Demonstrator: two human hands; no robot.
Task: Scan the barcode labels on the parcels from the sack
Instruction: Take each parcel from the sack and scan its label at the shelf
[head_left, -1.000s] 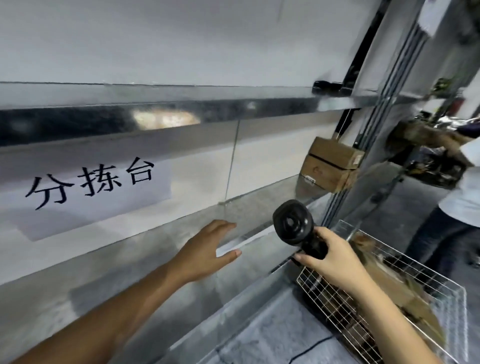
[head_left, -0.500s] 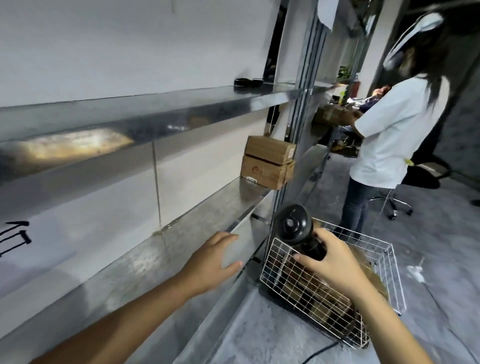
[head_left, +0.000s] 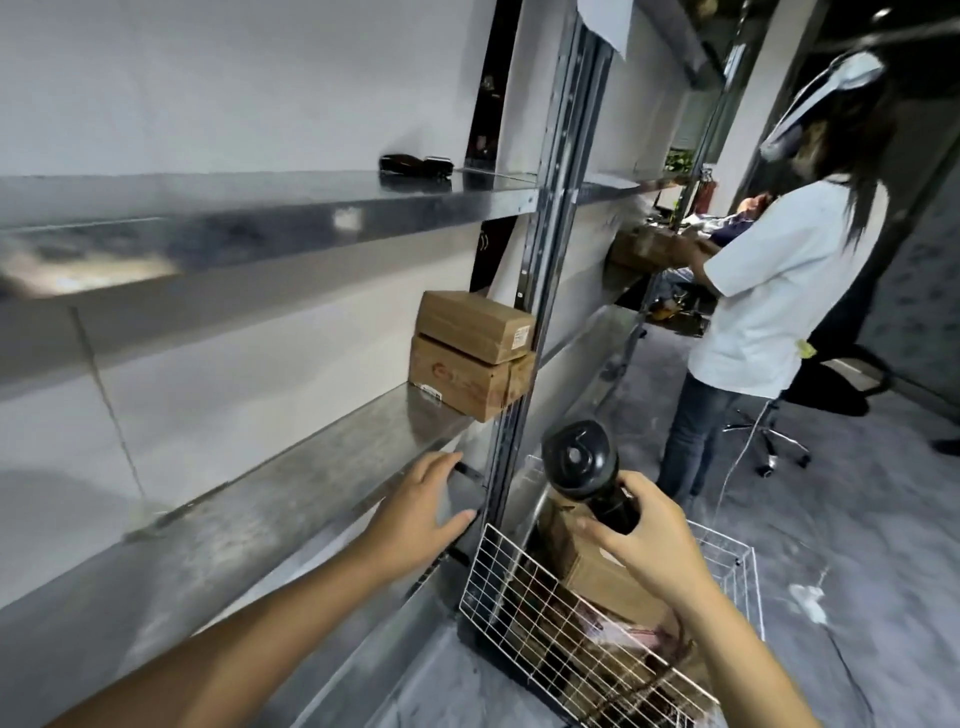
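My right hand (head_left: 649, 545) grips the handle of a black barcode scanner (head_left: 582, 465), whose round head points up and toward me, above a white wire basket (head_left: 498, 577). Brown cardboard parcels (head_left: 608, 582) lie inside the basket. My left hand (head_left: 421, 512) hovers with straight fingers over the front edge of the metal shelf (head_left: 291, 493), holding nothing. Two cardboard parcels (head_left: 470, 353) are stacked at the shelf's right end against the upright post; the upper one shows a small label on its end face.
An upper metal shelf (head_left: 260, 218) carries a dark object (head_left: 415, 165). A steel upright (head_left: 550, 218) divides the rack. A person in a white shirt (head_left: 774, 291) stands to the right by an office chair (head_left: 826, 384). Grey floor lies around the basket.
The view has swung right along the rack: the sign with characters has left the frame, and the stacked parcels and the person came into fuller view. Both hands keep their poses.
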